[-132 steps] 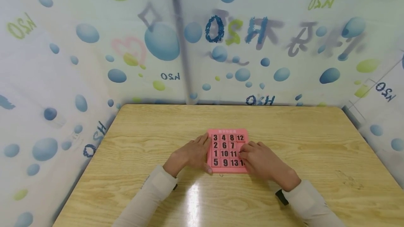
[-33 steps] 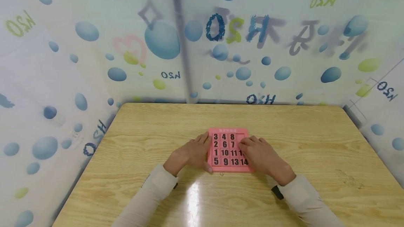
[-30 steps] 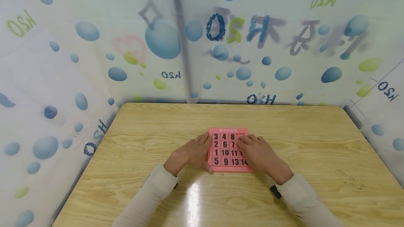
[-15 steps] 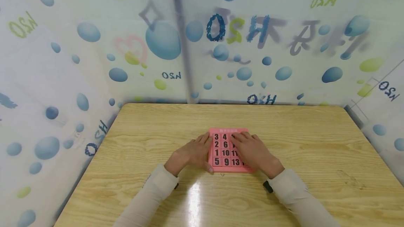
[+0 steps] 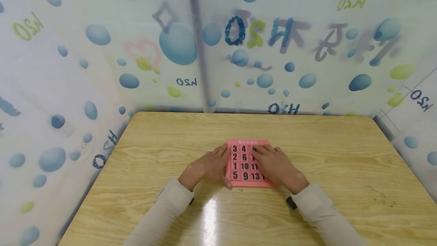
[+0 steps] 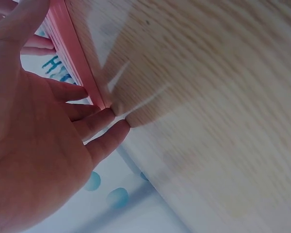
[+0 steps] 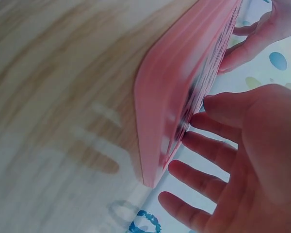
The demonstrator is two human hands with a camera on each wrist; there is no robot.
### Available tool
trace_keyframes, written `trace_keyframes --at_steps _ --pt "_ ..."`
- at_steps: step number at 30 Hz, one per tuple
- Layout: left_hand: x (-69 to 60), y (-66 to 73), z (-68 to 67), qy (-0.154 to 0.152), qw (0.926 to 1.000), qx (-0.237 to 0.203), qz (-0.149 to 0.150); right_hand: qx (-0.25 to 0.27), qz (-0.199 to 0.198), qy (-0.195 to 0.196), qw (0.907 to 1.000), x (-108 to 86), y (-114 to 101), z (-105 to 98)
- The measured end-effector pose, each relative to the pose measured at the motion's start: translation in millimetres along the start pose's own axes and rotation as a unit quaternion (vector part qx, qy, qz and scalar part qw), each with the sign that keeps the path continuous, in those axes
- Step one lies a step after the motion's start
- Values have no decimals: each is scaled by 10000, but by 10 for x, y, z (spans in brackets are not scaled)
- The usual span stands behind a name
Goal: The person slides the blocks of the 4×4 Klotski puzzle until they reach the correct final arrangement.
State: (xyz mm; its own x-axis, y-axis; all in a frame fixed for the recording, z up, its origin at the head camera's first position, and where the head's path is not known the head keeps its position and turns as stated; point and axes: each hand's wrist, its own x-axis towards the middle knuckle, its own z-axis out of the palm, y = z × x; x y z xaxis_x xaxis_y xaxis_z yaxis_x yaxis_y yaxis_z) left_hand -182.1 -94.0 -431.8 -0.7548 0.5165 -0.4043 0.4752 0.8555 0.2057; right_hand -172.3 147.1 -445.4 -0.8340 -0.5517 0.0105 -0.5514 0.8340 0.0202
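A pink number puzzle [image 5: 245, 184] lies flat on the table, its tiles in a square frame. Down its left side read 3, 2, 1, 5; beside them 4, 6, 10, 9. My left hand [image 5: 210, 167] holds the frame's left edge, thumb at the lower corner; the left wrist view shows its extended fingers [image 6: 106, 141] along the pink edge. My right hand [image 5: 276, 166] lies over the right part, fingertips on the tiles near the 8, covering most of the right column. In the right wrist view its relaxed fingers [image 7: 211, 150] touch the puzzle's top face [image 7: 157, 97].
The wooden table [image 5: 164, 132] extends around the puzzle on all sides. Behind it and at both sides hang patterned wall sheets [image 5: 222, 67] with blue and green drops. A bright reflection lies on the tabletop in front of the puzzle.
The right hand has moved left across the tiles, and now covers the 8 and 7. The 12, seen earlier at the top right, went down from that corner. The left hand has stayed put.
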Motion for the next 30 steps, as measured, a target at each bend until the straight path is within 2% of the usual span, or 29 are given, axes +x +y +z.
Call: trace_keyframes --at_steps 10,30 --pt "2 23 -11 -51 10000 -28 -26 -34 -17 146 9999 -50 39 2" --pt "7 31 -10 -35 10000 -14 -91 117 171 -49 9998 -124 128 -17"
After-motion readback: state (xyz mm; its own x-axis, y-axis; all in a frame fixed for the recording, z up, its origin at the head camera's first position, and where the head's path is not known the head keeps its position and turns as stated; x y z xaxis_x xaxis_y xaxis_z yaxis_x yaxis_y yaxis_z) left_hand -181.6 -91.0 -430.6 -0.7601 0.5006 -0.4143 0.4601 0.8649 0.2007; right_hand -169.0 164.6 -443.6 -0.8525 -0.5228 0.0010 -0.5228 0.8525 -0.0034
